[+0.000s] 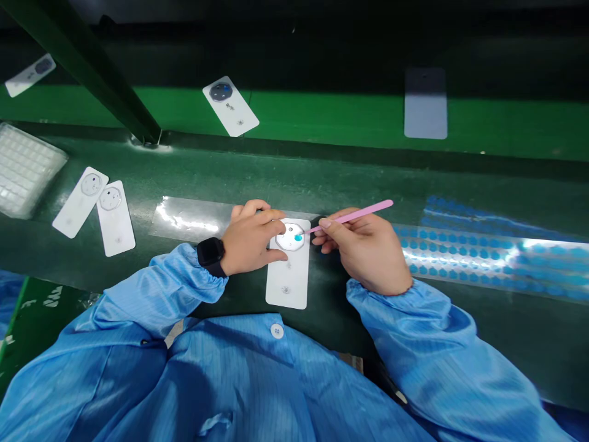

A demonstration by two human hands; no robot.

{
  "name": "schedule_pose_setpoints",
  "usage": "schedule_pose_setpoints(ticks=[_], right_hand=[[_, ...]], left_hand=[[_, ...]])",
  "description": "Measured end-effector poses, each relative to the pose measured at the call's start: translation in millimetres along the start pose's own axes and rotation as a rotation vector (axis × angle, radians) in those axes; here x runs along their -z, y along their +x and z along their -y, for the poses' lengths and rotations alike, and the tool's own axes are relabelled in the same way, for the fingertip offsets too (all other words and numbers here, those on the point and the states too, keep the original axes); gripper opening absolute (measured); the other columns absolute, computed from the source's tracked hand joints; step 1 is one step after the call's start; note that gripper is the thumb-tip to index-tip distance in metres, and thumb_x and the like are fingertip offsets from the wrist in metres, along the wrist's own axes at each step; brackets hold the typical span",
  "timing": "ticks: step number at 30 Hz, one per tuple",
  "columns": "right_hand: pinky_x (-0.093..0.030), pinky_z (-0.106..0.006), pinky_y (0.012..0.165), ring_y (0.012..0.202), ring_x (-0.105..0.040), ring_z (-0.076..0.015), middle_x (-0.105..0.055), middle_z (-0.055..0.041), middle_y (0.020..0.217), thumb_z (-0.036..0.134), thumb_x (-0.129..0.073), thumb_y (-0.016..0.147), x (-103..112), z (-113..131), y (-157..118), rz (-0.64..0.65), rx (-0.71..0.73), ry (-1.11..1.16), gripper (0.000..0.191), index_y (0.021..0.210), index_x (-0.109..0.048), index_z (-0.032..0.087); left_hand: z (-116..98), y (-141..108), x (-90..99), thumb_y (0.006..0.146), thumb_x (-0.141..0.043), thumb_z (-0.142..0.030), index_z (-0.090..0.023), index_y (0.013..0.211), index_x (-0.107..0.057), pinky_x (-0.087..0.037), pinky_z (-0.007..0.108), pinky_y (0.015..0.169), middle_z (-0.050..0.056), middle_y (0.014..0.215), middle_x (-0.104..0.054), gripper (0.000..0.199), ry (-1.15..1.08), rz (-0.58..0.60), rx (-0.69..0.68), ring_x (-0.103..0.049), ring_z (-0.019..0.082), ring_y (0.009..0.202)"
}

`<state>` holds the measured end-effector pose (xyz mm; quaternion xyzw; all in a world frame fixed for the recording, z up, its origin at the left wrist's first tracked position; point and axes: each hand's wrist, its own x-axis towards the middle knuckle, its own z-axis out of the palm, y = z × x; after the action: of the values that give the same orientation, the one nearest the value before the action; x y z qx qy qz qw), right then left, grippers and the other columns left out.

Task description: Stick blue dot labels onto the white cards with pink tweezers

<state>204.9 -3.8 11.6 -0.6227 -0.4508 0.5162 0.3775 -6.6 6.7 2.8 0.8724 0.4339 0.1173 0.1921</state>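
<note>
While a small blue dot (298, 237) sits on the octagonal clear-film disc (288, 236), the tip of a slim pink stick (354, 215) rests just at the dot, so the work in hand looks to be at that one spot. The disc lies on a white card (288, 276), which lies on the dark green bench (322, 178) right in front of the person. The left hand (251, 238) is spread flat, its fingers pressing on the card and reaching the disc's edge, and the right hand (363, 252) pinches the stick like a pen. The spot calls for a steady card and a light, exact touch. Further right lies a clear strip of blue dots (483, 258); further left, two more white cards (79, 202). No writing is legible, not even on the black smartwatch (211, 256).
</note>
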Motion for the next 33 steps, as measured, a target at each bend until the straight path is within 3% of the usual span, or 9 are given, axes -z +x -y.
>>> schedule_pose_setpoints(ticks=[21, 33], right_hand=[[-0.05, -0.025, 0.042, 0.048, -0.059, -0.015, -0.066, -0.0053, 0.062, 0.049, -0.075, 0.075, -1.1, 4.4, -1.6, -0.012, 0.042, -0.103, 0.034, 0.074, -0.063, 0.017], [-0.05, -0.025, 0.042, 0.048, -0.059, -0.0147, -0.066, -0.0051, 0.062, 0.047, -0.074, 0.076, -2.2, 5.2, -2.3, -0.007, 0.087, -0.126, 0.032, 0.073, -0.062, 0.017]], left_hand=[[-1.0, 0.2, 1.1, 0.07, -0.081, -0.049, -0.025, 0.098, -0.07, -0.03, 0.044, 0.09, 0.004, 0.127, -0.063, 0.038, 0.005, 0.017, 0.003, -0.043, 0.03, 0.121], [-2.6, 0.2, 4.8, 0.079, -0.072, -0.044, -0.03, 0.105, -0.071, -0.029, 0.047, 0.091, 0.006, 0.129, -0.058, 0.029, 0.042, 0.056, -0.052, -0.038, 0.032, 0.124]])
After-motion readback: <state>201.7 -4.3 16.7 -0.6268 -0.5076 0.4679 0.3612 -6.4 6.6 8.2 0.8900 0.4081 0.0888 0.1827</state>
